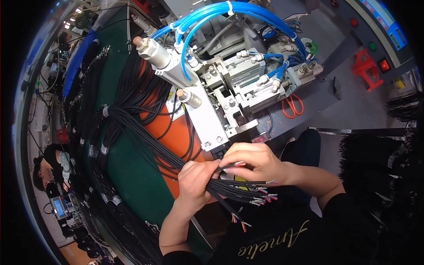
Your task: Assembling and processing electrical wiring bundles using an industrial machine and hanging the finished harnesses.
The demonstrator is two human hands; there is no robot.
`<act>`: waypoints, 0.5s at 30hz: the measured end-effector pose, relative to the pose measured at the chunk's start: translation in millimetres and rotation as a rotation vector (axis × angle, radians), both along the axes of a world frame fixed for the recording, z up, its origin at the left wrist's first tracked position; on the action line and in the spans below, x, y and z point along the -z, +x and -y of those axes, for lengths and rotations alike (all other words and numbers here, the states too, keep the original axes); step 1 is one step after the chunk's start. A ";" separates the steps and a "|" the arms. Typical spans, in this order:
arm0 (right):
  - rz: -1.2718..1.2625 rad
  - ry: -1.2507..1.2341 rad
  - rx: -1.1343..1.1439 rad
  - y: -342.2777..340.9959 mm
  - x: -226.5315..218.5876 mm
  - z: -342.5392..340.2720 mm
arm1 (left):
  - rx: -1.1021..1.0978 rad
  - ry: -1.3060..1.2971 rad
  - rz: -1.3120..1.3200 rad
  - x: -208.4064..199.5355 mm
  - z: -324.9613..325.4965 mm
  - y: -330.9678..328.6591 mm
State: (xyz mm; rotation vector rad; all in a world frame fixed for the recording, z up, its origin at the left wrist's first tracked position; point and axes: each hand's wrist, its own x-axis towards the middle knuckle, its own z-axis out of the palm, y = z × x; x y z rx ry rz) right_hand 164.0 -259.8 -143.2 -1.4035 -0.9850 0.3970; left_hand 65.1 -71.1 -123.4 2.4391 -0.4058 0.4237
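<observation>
A thick bundle of black cables [150, 142] runs from the left across to my hands. My left hand [193, 180] is wrapped round the bundle a little short of its ends. Beyond that hand the cable ends [260, 194] fan out, each showing short coloured inner wires. My right hand [249, 161] pinches one black cable near its tip, with coloured wires poking out by the fingers. Just beyond both hands stands a metal machine [212, 128] with pneumatic cylinders and blue air hoses [260, 11].
Red-handled scissors [292, 107] lie on the grey machine table. More cable bundles [99, 176] cover the green work surface [132, 176] at left. Black cables [375, 163] hang at right. A red stool [367, 70] stands on the floor; a screen [384, 20] is at upper right. Another person [48, 170] is far left.
</observation>
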 end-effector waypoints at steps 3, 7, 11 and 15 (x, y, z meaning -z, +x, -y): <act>0.137 0.159 0.125 -0.1 -0.3 -2.9 | -0.024 -0.022 0.003 1.5 0.3 0.6; -0.156 -0.024 0.053 -2.7 0.6 3.2 | -0.055 -0.048 0.001 -1.8 5.3 -1.9; -0.663 0.090 -0.054 -1.4 5.5 5.9 | -0.038 -0.020 0.080 -2.0 14.2 0.0; -0.031 0.055 0.131 1.4 11.2 2.4 | -0.020 -0.126 -0.020 -1.0 14.7 9.7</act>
